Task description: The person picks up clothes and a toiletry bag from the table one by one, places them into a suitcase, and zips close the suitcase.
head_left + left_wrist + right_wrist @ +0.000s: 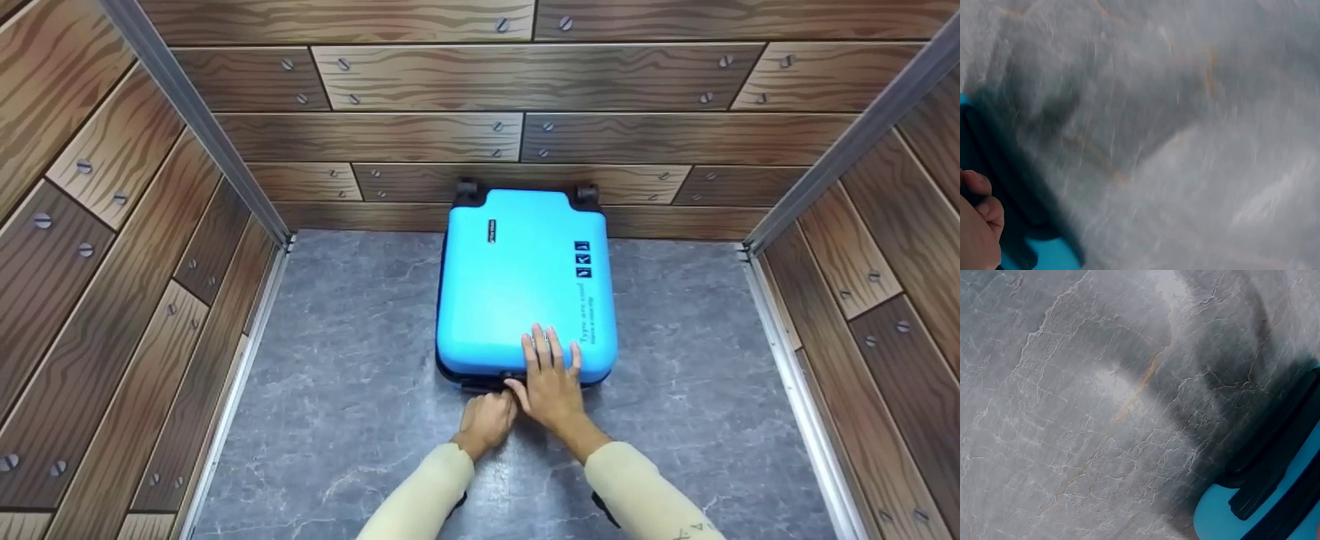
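Note:
A bright blue hard-shell suitcase lies flat on the floor, its black wheels towards the back wall. My right hand rests over its near edge, fingers straight and spread on the shell, thumb pointing left by the dark seam. Just left of it, my left hand is curled at the near end. In the left wrist view, the left thumb and fingers pinch a dark part beside the black handle; that part is mostly hidden. The right wrist view shows the black handle from the other side.
Grey marbled floor surrounds the suitcase. Wood-plank-patterned walls stand on the left, at the back and on the right, with metal strips along the side edges. The wheel end lies close to the back wall.

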Tool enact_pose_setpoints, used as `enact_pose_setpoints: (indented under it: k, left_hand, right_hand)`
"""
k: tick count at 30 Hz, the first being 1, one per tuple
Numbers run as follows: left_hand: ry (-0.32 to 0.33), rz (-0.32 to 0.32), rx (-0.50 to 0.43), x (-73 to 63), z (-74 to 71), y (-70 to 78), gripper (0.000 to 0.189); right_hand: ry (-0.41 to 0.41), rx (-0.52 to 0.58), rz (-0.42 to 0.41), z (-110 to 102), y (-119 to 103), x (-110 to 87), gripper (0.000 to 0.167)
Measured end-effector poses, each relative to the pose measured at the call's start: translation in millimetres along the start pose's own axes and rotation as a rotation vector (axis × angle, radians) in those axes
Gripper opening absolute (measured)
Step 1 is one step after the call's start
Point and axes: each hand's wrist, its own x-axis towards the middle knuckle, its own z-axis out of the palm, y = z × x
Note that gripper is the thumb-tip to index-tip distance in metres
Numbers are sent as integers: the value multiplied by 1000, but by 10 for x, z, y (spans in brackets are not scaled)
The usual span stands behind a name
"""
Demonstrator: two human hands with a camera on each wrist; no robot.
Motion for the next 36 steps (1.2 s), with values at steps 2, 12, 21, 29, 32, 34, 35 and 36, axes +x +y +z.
enact_pose_setpoints:
  k: [2,12,21,29,32,34,35,36]
  left_hand:
    - [58,77,90,2,2,-35,24]
    - [156,136,218,-28,-38,-109,27]
    - [122,89,155,27,-23,-37,26]
    - [81,80,238,74,-110,-205,27]
    - [79,91,267,43,-135,-262,26]
    - [84,89,287,20,-146,-291,26]
    - [89,84,296,8,-148,-304,26]
    - [92,78,303,-6,-150,-314,26]
  right_hand:
    - [20,7,-1,-4,16,-14,89]
    - [54,-18,-3,-23,20,-26,85]
    - [111,-26,4,0,112,-25,84]
    - [69,11,29,21,110,56,89]
    - [72,26,24,32,95,49,87]
    - [69,29,21,36,85,44,86]
    - [68,30,18,38,79,41,85]
    - [69,30,15,38,75,37,85]
